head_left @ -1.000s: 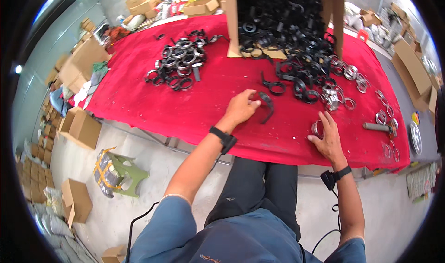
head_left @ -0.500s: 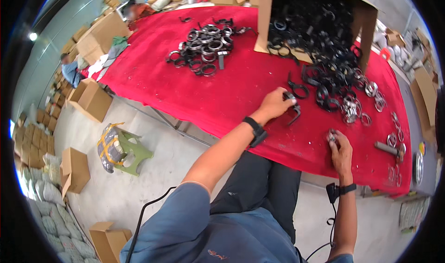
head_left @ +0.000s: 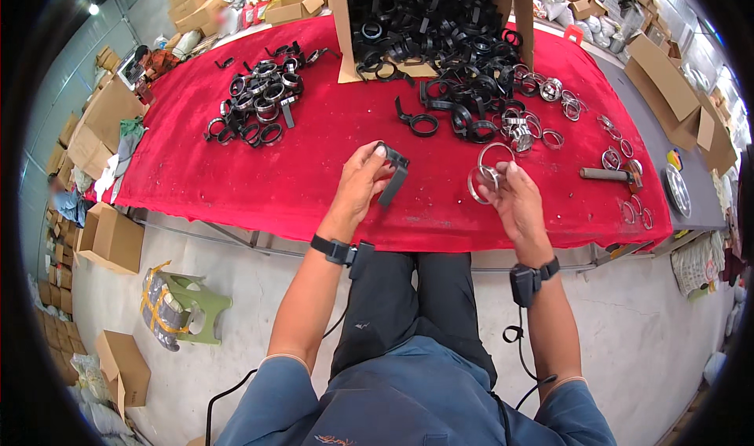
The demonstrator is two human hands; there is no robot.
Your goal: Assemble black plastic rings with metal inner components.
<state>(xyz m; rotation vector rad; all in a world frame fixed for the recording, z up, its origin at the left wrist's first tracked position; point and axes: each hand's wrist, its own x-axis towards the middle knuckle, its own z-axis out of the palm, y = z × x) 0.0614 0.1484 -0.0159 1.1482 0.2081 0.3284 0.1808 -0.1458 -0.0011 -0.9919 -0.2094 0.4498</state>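
My left hand (head_left: 358,188) is closed on a black ring with a long flat tab (head_left: 395,180), raised over the red cloth (head_left: 306,202). Thin silver rings (head_left: 472,187) are in the fingers of my right hand (head_left: 520,209), a short way to the right. Part of each held piece is hidden by my fingers. Beyond my hands lies a single black ring with a tab (head_left: 413,124). A heap of black rings (head_left: 471,92) spills from a large carton (head_left: 343,29), with loose silver rings (head_left: 519,134) at its right edge.
A pile of black and silver rings (head_left: 263,92) sits at the table's left. Toward the right lie a hammer (head_left: 606,174) and more silver rings. A round metal dish (head_left: 677,191) rests beyond the cloth. On the floor at left stand a green stool (head_left: 206,303) and cartons (head_left: 114,238).
My right hand has lifted from the cloth, and the silver rings in it now show plainly. My left hand still holds the black ring, now tilted. The whole view has shifted.
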